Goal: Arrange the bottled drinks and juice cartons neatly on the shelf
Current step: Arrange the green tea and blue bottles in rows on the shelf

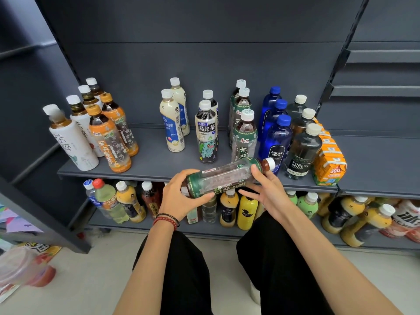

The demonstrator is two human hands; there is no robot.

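I hold a green-labelled tea bottle [223, 176] on its side in front of the grey shelf [156, 163], cap pointing right. My left hand [183, 196] grips its base end. My right hand [268, 192] touches the neck end, thumb on top and fingers spread below. On the shelf stand rows: white and orange tea bottles [109, 137] at left, cream milk-tea bottles [172, 123], dark oolong bottles [206, 133], green tea bottles [244, 135], blue soda bottles [276, 135], dark Forest Soda bottles [303, 148] and orange juice cartons [330, 164] at right.
The lower shelf [159, 226] holds several mixed bottles, some lying on their sides at right. My knees in black trousers [272, 264] are below the hands. Packets and a plastic tub [25, 267] lie on the floor at left. Bare shelf shows between the bottle rows.
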